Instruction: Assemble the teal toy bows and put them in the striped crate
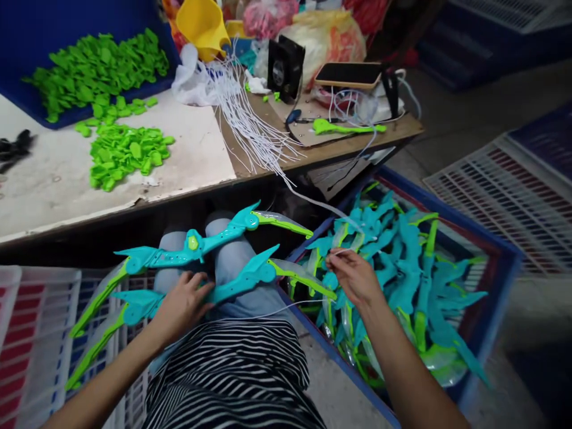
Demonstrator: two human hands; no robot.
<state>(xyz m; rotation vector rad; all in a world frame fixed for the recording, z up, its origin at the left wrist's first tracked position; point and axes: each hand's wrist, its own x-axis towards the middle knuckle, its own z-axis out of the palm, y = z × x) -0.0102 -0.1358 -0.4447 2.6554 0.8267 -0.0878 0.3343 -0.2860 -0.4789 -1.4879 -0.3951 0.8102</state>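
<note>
Toy bow (243, 279) lies across the lap (230, 259), the nearer of two, left hand (185, 304) over its middle (can't tell how tight), right hand (353, 274) pinching white string (343, 251) by the crate (465, 223). From where I'm standing, I'd hold that bow steady and keep the string from snagging in there.

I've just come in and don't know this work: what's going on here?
A seated person has two turquoise-and-lime, bow-shaped plastic pieces across the lap. The left hand lies over the middle of the nearer one, while the right hand pinches a thin white cord above a blue plastic crate heaped with similar pieces. A loose bundle of white cords lies on the wooden table ahead.
</note>
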